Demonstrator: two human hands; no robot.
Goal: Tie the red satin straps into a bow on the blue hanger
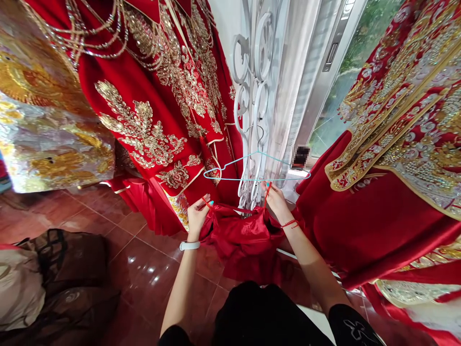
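Note:
A plain red satin garment (242, 236) hangs bunched between my two hands. My left hand (198, 213) pinches one thin red strap of it, fingers closed. My right hand (276, 199) pinches the other strap and holds it up against the bottom bar of a light blue wire hanger (254, 168). The hanger's hook sits on a white ornate metal grille (252, 91). A white band is on my left wrist and a red string on my right.
Heavy red gowns with gold embroidery (162, 96) hang at left, another red and gold gown (399, 144) at right. A window with a sheer curtain (298, 86) is behind the grille. Dark bags (68, 283) lie on the glossy red tile floor (144, 259).

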